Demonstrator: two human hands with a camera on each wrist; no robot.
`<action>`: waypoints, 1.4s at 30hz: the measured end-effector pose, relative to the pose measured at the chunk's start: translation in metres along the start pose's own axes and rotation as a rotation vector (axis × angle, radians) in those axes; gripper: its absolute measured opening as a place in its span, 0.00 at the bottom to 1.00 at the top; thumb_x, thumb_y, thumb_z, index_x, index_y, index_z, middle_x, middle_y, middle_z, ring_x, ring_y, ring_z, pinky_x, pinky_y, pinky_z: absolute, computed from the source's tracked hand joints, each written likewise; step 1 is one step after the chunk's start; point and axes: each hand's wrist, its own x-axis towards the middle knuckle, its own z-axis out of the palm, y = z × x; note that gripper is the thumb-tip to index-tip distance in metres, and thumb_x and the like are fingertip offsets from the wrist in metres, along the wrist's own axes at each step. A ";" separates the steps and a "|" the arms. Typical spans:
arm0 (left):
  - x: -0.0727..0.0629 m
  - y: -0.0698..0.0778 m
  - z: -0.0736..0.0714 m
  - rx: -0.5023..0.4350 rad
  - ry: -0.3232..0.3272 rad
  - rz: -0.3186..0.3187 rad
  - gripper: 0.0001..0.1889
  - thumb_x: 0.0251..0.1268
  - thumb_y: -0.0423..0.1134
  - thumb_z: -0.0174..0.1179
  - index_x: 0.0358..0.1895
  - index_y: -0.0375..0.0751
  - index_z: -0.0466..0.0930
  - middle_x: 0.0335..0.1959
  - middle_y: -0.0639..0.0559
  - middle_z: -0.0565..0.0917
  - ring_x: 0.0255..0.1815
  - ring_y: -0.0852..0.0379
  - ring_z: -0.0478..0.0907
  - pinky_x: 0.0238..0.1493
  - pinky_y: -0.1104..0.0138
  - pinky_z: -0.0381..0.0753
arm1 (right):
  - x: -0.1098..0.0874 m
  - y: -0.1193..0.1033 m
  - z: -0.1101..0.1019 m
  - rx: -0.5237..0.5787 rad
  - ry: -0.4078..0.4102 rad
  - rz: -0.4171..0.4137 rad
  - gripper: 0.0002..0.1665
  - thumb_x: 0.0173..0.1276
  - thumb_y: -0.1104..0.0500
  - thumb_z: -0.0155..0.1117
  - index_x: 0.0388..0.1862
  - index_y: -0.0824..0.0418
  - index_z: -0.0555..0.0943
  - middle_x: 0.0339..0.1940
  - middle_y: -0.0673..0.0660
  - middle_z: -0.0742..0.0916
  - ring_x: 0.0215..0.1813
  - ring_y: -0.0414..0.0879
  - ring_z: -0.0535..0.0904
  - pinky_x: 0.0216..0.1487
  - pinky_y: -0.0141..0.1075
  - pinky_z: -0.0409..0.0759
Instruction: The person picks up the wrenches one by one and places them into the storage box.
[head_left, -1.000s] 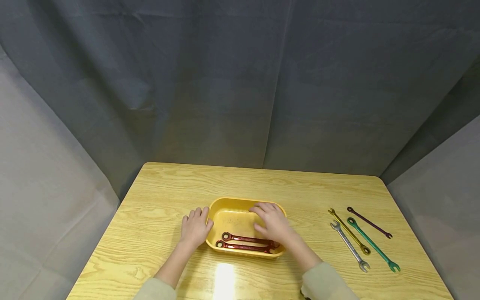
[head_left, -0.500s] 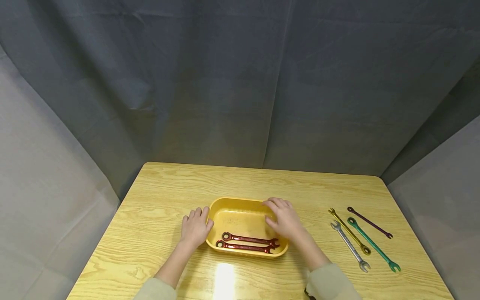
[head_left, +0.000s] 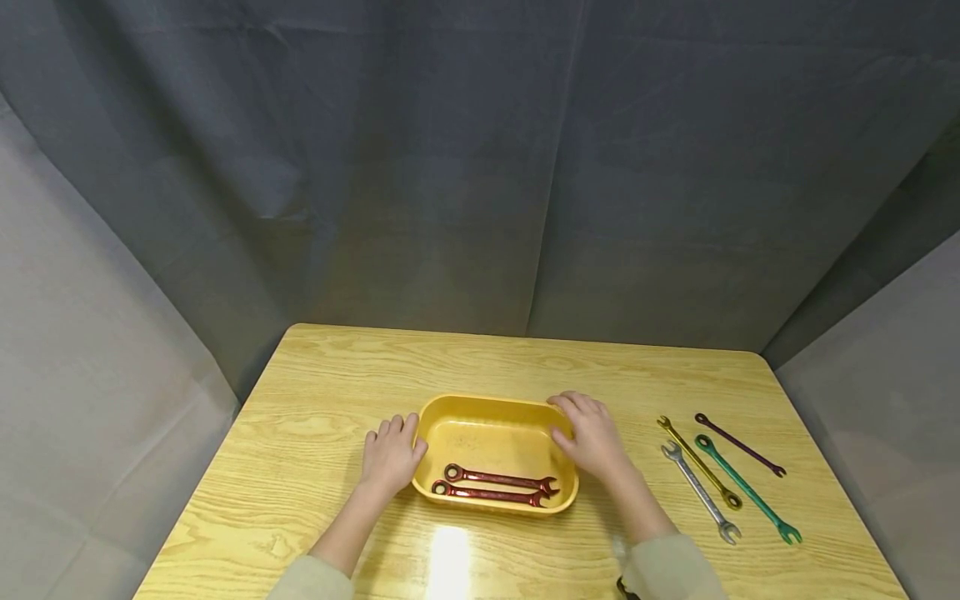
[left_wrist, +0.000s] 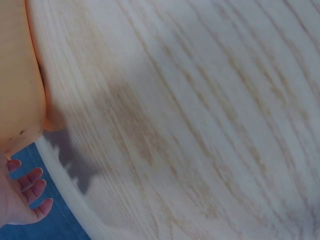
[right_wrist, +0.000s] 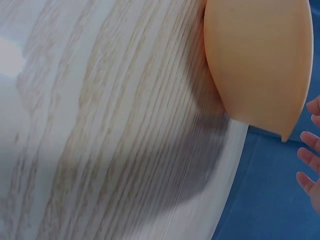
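Observation:
A yellow oval bin (head_left: 480, 433) stands on the table with two red wrenches (head_left: 501, 479) (head_left: 491, 495) side by side along its near wall. My left hand (head_left: 390, 457) rests at the bin's left end, thumb by the rim; in the left wrist view its fingers (left_wrist: 34, 191) are loosely spread beside the bin's outer wall (left_wrist: 20, 85). At the right end, my right hand (head_left: 588, 435) has its fingers over the far right corner and its thumb inside the rim. In the right wrist view those fingers (right_wrist: 311, 159) stand spread beside the bin wall (right_wrist: 260, 60).
Right of the bin lie a silver wrench (head_left: 701, 492), a yellow wrench (head_left: 699, 463), a green wrench (head_left: 746, 489) and a purple wrench (head_left: 738, 444). Dark curtains (head_left: 450, 208) hang behind the wooden table (head_left: 337, 367). A small dark item (head_left: 627, 590) shows beside the right sleeve.
My right hand has moved right, from above the bin's inside to its right rim, uncovering the open ends of the red wrenches. The left hand and the bin have stayed put.

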 end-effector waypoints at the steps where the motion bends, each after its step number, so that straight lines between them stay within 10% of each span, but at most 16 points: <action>1: 0.000 0.000 0.000 0.000 0.000 0.000 0.15 0.64 0.46 0.46 0.50 0.44 0.66 0.37 0.48 0.71 0.36 0.50 0.67 0.34 0.58 0.65 | -0.001 0.002 0.000 0.000 0.006 0.005 0.25 0.54 0.57 0.65 0.52 0.58 0.75 0.51 0.60 0.79 0.55 0.57 0.72 0.56 0.54 0.65; 42: -0.001 0.000 0.000 -0.006 -0.009 -0.005 0.18 0.64 0.47 0.46 0.54 0.44 0.66 0.40 0.47 0.72 0.37 0.50 0.67 0.36 0.57 0.66 | -0.061 0.053 -0.015 0.033 0.080 0.298 0.24 0.57 0.61 0.62 0.54 0.63 0.73 0.51 0.65 0.77 0.53 0.64 0.71 0.51 0.60 0.65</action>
